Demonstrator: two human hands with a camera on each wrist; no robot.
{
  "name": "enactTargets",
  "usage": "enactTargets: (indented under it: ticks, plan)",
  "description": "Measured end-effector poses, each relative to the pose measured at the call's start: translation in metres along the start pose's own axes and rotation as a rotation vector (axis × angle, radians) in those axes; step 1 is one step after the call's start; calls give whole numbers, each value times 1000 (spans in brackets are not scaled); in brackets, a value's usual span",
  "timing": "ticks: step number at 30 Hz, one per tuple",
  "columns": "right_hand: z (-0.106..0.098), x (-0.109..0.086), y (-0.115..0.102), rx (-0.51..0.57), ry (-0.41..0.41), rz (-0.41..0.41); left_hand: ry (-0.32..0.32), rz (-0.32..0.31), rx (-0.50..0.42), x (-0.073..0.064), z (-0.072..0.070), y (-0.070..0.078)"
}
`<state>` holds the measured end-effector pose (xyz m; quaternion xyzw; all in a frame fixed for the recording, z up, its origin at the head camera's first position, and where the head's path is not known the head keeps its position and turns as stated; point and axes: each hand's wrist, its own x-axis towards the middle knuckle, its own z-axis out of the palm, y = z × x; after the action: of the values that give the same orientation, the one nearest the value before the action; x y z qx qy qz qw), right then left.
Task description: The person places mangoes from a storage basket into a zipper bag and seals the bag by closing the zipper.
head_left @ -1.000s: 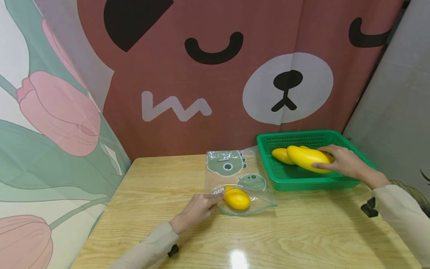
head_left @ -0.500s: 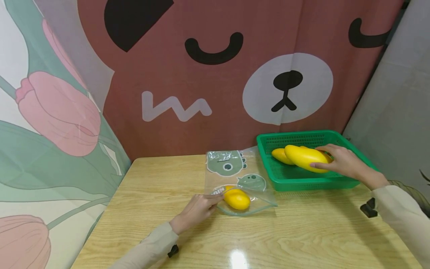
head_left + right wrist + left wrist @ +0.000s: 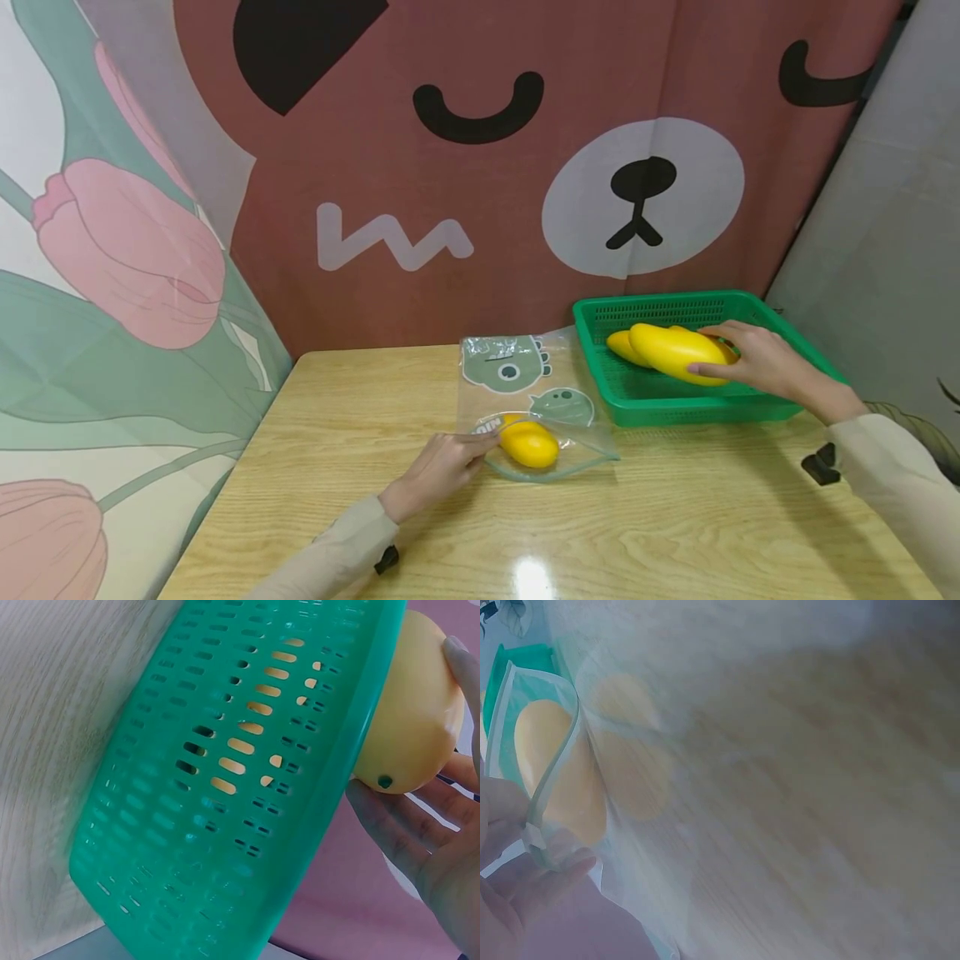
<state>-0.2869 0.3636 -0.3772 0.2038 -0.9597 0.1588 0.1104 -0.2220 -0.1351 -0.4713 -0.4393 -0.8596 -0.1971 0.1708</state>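
My right hand (image 3: 765, 360) grips a large yellow mango (image 3: 673, 353), apparently a model, inside the green plastic basket (image 3: 705, 411). Thumb and fingers span its right end; the right wrist view shows a dark green dot on the end of this mango (image 3: 409, 712). More yellow fruit (image 3: 622, 343) lies partly hidden behind it. To the left, a clear plastic bag (image 3: 585, 450) with green dinosaur prints lies flat, its mouth towards me. Inside it is yellow fruit (image 3: 531, 446). At the mouth's left side, my left hand (image 3: 437, 471) pinches the bag's edge, seen close in the left wrist view.
Both bag and basket are on a light wooden table (image 3: 360, 400), with the basket at the back right beside the bag. A brown bear-print curtain (image 3: 420, 300) hangs behind the table. Grey fabric (image 3: 885, 250) hangs at the right.
The right hand and its mango have shifted slightly left within the basket, covering more of the fruit behind. The left hand and the bag have stayed in place.
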Motion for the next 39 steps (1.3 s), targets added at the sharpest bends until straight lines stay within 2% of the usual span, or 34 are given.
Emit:
enactTargets:
  ticks: [25,39]
  plan:
    - [2,-2,-13,-26,39,-28,8,10,-7,0,1,-1]
    - [2,-4,-22,15,60,-44,2,0,-12,0,0,0]
